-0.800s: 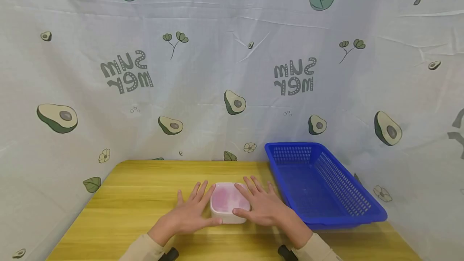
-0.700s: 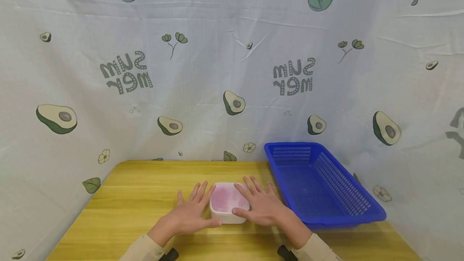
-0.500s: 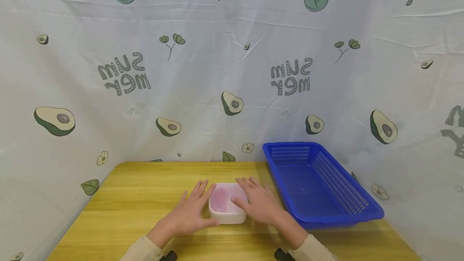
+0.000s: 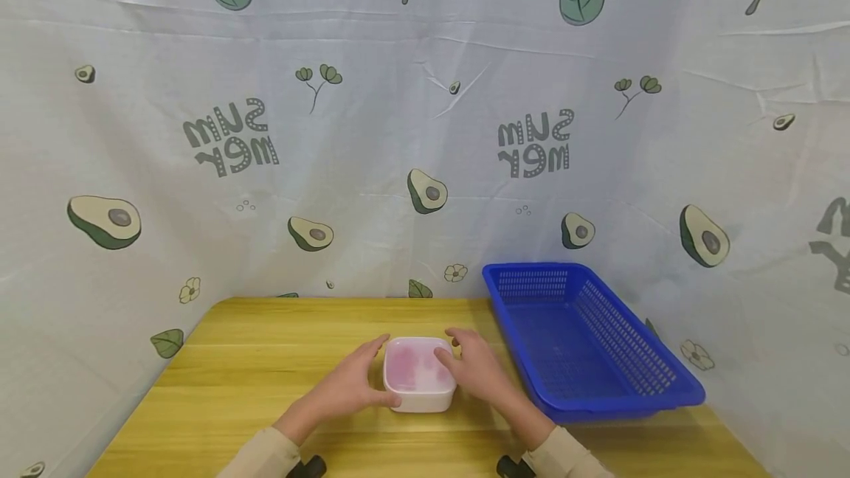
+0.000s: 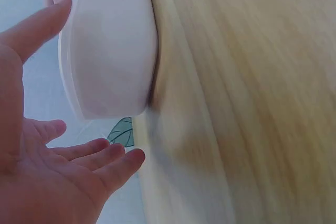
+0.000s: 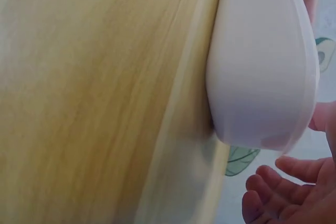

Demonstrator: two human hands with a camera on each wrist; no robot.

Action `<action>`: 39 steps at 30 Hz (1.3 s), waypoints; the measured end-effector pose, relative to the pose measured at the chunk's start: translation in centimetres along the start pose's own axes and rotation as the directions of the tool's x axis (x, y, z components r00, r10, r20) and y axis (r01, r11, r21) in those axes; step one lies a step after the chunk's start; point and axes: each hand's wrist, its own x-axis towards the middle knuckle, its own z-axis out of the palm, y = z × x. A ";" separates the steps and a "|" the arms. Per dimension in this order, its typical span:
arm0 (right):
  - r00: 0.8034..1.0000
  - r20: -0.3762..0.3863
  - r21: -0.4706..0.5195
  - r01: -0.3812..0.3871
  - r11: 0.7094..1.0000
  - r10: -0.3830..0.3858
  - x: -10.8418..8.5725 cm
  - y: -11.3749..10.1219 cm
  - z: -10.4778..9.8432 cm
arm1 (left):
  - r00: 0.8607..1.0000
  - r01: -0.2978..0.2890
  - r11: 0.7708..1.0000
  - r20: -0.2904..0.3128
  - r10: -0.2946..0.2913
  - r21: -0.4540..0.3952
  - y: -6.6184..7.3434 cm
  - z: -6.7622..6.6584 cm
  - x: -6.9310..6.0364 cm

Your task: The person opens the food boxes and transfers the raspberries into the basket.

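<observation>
A white rounded box [image 4: 425,402] with a pink-and-white top stands on the table in the head view, between both hands. My left hand [image 4: 348,387] is at its left, thumb at the near left corner and fingers extended past the side. In the left wrist view, the thumb of the left hand [image 5: 50,177] meets the rim of the box [image 5: 113,45], the other fingers apart from it. My right hand [image 4: 479,371] has its thumb over the top's right edge. The right wrist view shows the right hand [image 6: 302,198] with loosely bent fingers beside the box [image 6: 260,66].
A blue perforated basket [image 4: 578,351] stands at the right on the wooden table [image 4: 265,360], close to my right hand and forearm. A pale cloth [image 4: 372,131] printed with avocados and leaves hangs behind and at the sides.
Both hands have drawn their spread fingers together and bent them somewhat. The right hand has moved off the top toward the box's right side, its thumb still over the edge.
</observation>
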 end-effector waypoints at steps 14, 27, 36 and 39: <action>0.993 0.013 0.148 -0.122 0.982 0.121 0.9 0.9 1.3 | 0.997 0.050 0.972 0.062 -0.037 -0.228 -1.2 0.6 0.6; 0.986 0.056 0.325 -0.168 0.931 0.158 1.1 1.0 1.7 | 0.995 0.018 0.929 0.098 0.019 -0.370 -1.4 1.3 1.3; 0.978 0.062 0.396 -0.208 0.894 0.200 1.0 1.0 2.0 | 0.997 0.044 0.927 0.079 -0.016 -0.372 -1.3 1.7 1.4; 0.977 0.065 0.414 -0.213 0.885 0.205 0.9 0.9 2.0 | 0.996 0.053 0.927 0.081 -0.025 -0.372 -1.1 1.8 1.4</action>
